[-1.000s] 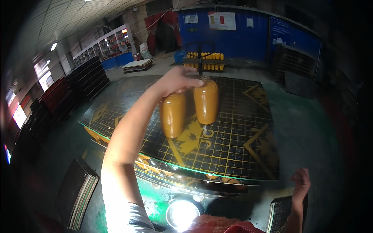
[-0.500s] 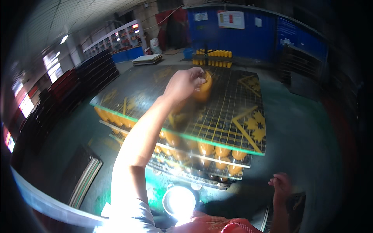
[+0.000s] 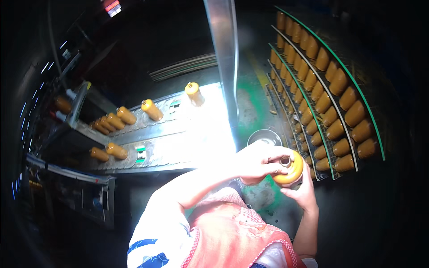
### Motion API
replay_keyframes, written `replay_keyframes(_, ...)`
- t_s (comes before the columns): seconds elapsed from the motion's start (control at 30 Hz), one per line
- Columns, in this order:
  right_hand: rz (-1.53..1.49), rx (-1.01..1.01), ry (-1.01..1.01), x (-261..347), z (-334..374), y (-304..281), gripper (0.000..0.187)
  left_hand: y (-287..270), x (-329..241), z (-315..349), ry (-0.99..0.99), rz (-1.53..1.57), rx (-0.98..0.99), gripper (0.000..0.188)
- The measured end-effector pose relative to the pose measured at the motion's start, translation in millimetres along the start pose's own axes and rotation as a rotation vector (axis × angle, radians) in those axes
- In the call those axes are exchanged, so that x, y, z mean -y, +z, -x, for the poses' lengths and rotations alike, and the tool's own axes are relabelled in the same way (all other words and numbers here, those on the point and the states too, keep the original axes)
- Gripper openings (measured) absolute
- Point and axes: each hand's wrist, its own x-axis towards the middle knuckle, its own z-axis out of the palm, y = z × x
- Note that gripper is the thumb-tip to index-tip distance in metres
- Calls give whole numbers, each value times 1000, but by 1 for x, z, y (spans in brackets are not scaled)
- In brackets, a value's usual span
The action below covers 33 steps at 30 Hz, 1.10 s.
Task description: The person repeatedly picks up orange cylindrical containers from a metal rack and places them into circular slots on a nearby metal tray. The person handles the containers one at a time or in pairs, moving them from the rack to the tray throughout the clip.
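Fingers: your left hand (image 3: 257,163) wraps its fingers (image 3: 273,157) over the top of an orange bottle (image 3: 289,169); your right hand (image 3: 304,192) cups it from below.
Bottle: held in front of your chest, just beside the rack (image 3: 380,143) of orange bottles.
Conveyor (image 3: 170,143): more bottles lie to your left.

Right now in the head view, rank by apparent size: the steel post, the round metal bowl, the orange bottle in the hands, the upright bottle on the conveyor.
1. Steel post, clearly largest.
2. Held bottle and metal bowl look alike; the bottle is partly covered by the hands and nearer the camera, so no ranking.
3. Conveyor bottle, smallest, but farther away.
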Motion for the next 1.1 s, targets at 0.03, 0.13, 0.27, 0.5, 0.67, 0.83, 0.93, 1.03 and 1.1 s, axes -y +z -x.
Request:
replay_keyframes(0.03,229,163,67,7,0,25,115,7,13,34,-46,-82,-1,45)
replay_keyframes(0.13,112,251,-107,4,6,110,112,9,53,131,-126,-211,-154,42)
replay_keyframes(0.27,153,396,-279,34,-9,201,105,-20,88,203,-137,-227,-224,34)
replay_keyframes(0.5,349,-73,-278,-37,101,64,89,151,65,113,112,-200,-313,42)
replay_keyframes(0.67,328,-646,-200,-103,109,-19,87,196,76,44,180,357,-567,26)
replay_keyframes(0.83,396,-774,-81,-134,66,-28,89,199,72,-15,276,388,-560,26)
replay_keyframes(0.93,485,-789,-129,-141,57,-40,90,221,87,-59,340,313,-543,26)
replay_keyframes(1.03,595,-862,3,-148,53,-49,98,224,101,-86,323,50,-464,24)
replay_keyframes(1.1,570,-835,-34,-145,79,-54,99,223,98,-89,269,6,-397,23)
